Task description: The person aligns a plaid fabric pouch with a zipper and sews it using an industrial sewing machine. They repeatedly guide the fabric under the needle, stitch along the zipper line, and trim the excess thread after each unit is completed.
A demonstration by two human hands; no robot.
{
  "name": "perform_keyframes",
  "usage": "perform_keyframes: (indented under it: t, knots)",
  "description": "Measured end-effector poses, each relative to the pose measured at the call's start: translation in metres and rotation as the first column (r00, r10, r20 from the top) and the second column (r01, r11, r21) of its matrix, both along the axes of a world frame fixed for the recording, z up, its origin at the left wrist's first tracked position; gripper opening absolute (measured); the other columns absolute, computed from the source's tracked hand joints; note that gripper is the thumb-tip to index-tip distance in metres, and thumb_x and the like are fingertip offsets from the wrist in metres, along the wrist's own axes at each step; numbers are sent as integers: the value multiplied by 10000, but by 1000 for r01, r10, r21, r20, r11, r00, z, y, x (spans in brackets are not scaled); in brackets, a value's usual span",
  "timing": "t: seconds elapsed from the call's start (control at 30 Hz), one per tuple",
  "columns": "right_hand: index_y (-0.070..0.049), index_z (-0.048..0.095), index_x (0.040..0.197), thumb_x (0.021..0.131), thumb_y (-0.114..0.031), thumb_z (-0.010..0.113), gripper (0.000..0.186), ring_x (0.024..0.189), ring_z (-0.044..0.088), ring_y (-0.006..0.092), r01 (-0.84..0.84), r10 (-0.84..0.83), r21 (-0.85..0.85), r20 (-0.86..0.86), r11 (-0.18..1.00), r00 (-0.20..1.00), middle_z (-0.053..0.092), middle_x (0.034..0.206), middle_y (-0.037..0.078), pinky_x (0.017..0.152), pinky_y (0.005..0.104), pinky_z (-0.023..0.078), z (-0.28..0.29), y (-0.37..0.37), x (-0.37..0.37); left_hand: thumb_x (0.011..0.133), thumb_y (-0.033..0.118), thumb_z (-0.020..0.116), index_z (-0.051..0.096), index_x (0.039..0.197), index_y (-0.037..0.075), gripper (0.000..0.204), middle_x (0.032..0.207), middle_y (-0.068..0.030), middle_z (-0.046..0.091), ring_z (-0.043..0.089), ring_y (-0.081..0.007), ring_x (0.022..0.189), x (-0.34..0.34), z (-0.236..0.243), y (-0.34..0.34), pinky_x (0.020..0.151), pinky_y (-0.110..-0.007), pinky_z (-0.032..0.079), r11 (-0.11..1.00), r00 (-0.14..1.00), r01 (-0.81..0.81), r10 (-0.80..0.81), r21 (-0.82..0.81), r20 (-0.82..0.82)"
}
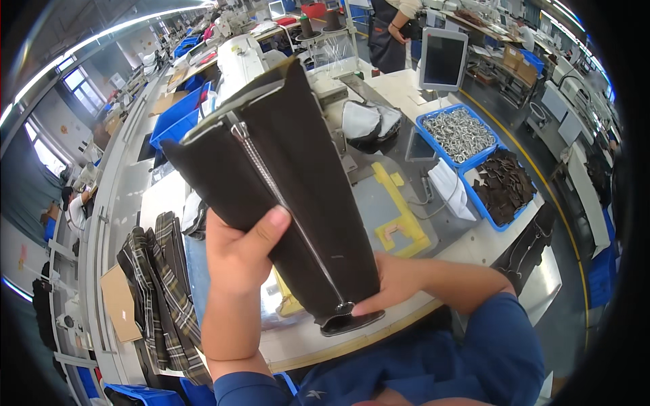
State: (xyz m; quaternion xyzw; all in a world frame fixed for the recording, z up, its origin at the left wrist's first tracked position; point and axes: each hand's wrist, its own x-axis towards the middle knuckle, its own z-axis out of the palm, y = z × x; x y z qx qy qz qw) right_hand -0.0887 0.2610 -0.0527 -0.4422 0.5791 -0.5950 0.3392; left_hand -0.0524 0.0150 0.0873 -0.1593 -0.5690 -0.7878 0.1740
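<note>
A tall black boot upper (pixel 308 169) with a silver zipper (pixel 261 166) down its length is held up in front of me, tilted, its wide end up and to the left. My left hand (pixel 240 250) grips its left edge, the thumb lying flat on the front beside the zipper and the fingers hidden behind. Low down, my right hand (pixel 389 281) holds the narrow end from the right, its thumb side near the bottom of the zipper. Most of that hand's fingers are behind the piece. The zipper looks closed.
Beyond it is a sewing machine table with a yellow frame jig (pixel 409 237). At the right stand a blue tray of metal rings (pixel 460 135) and a blue tray of dark pieces (pixel 504 186). Plaid fabric (pixel 159 271) hangs at the left. A screen (pixel 443 59) stands behind.
</note>
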Motion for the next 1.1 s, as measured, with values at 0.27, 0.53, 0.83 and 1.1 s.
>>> perform_keyframes:
  t: [0.27, 0.53, 0.83, 1.1]
  knots:
    - [2, 767, 1096, 946, -300, 833, 344, 765, 680, 187, 17, -14, 98, -28, 995, 1000, 761, 882, 161, 731, 361, 551, 3, -6, 1, 994, 27, 707, 645, 1335, -80, 363, 1232, -201, 762, 766, -282, 1093, -13, -9, -14, 960, -413, 627, 995, 994, -44, 35, 85, 103]
    - [-41, 744, 1286, 967, -314, 831, 429, 1054, 760, 244, 98, -98, 141, -10, 985, 995, 795, 1117, 169, 945, 390, 574, -9, -4, 25, 1014, -7, 711, 721, 1220, -58, 213, 1154, -148, 784, 766, -208, 1012, -21, -19, -19, 906, -350, 625, 993, 993, 17, -30, 115, 116]
    - [-46, 696, 1361, 1011, -256, 741, 411, 1051, 761, 264, -124, -10, 531, 242, 838, 970, 796, 1169, 159, 956, 395, 585, -8, -12, 14, 980, -47, 733, 715, 1230, -37, 251, 1148, -140, 787, 772, -204, 990, -33, -56, -31, 886, -362, 636, 982, 985, -16, -17, 191, 174]
    - [-46, 700, 1340, 973, -430, 776, 537, 1063, 721, 249, -115, 185, 496, -94, 861, 978, 752, 1144, 173, 960, 412, 575, -8, 4, -4, 979, -2, 763, 719, 1230, -27, 256, 1138, -114, 785, 757, -197, 1011, -36, -77, -38, 925, -361, 612, 986, 963, -6, -39, 167, 267]
